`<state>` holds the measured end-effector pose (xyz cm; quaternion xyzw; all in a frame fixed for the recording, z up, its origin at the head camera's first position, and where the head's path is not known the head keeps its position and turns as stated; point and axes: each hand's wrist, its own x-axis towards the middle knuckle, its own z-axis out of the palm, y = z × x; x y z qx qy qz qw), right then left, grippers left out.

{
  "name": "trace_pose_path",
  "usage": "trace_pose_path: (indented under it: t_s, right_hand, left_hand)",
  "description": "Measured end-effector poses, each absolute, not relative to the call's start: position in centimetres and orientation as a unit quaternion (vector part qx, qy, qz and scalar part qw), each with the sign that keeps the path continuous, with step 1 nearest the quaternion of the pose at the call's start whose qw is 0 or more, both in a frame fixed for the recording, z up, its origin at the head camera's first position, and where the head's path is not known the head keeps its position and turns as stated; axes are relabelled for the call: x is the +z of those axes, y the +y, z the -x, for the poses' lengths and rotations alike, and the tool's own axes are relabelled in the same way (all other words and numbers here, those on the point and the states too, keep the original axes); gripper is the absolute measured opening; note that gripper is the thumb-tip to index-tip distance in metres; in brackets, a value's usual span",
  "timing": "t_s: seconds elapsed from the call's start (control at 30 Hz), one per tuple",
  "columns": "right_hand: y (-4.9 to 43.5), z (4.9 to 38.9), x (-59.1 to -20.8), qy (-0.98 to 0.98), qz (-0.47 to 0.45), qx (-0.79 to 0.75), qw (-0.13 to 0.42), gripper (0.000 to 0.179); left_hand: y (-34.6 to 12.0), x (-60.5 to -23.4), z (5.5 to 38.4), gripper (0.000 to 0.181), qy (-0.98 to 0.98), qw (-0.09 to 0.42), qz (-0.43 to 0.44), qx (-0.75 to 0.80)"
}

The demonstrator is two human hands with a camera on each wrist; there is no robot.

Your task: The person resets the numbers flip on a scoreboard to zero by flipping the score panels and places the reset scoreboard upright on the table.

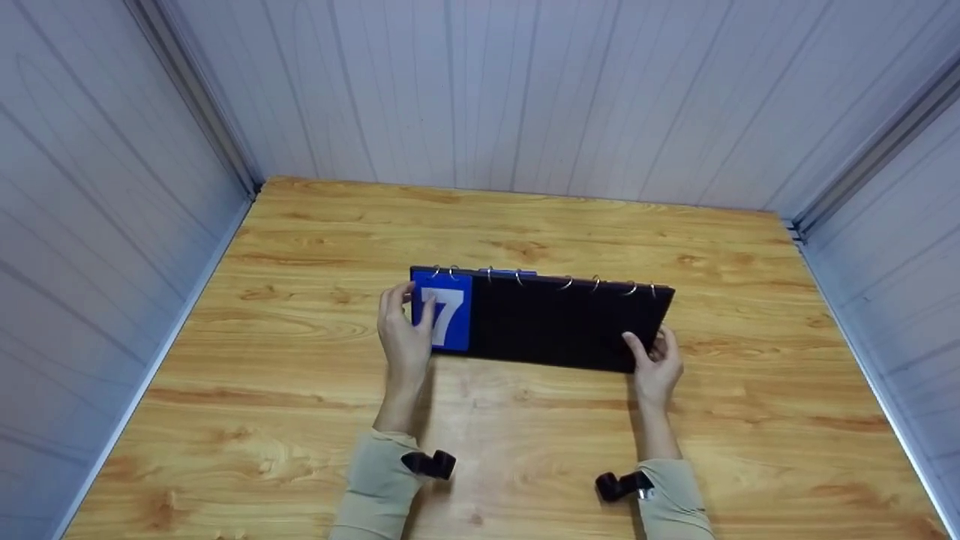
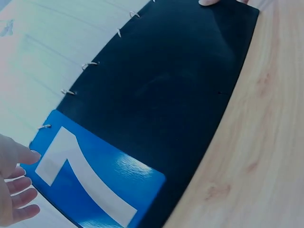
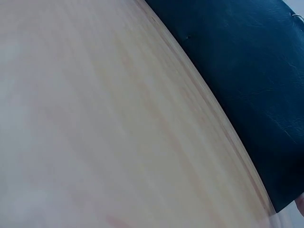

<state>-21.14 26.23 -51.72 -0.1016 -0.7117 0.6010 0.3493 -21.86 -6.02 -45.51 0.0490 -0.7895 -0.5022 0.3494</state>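
Note:
A long black flip scoreboard is held up, tilted, between both hands over the wooden table. Metal rings run along its top edge, and a blue card with a white 7 hangs at its left end. My left hand grips that end, thumb in front over the card and fingers round the side edge. At the lower right corner my right hand pinches the board, its thumb on the black face and its fingers partly hidden behind. A blue strip peeks over the top edge from the back.
The wood-grain table extends around the board on all sides. Pale panelled walls enclose its back, left and right. A small black device is strapped on the left sleeve, and another on the right one.

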Motion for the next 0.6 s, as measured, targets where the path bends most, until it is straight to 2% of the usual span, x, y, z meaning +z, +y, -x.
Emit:
trace_pose_path:
  t_s: [0.17,0.4,0.6]
  right_hand:
    - [26.6,21.6,-52.6,-0.718,0.111,0.590,0.352,0.034]
    - [26.4,21.5,-52.0,-0.707,0.092,0.603,0.358,0.033]
    - [25.7,20.6,-50.4,-0.708,0.084,0.609,0.348,0.033]
  left_hand:
    - [-6.0,-46.0,21.8,0.033,-0.786,0.324,-0.077,-0.521]
    - [-6.3,-46.3,22.3,0.041,-0.766,0.301,-0.116,-0.557]
    - [-6.6,-46.9,22.7,0.036,-0.772,0.288,-0.141,-0.549]
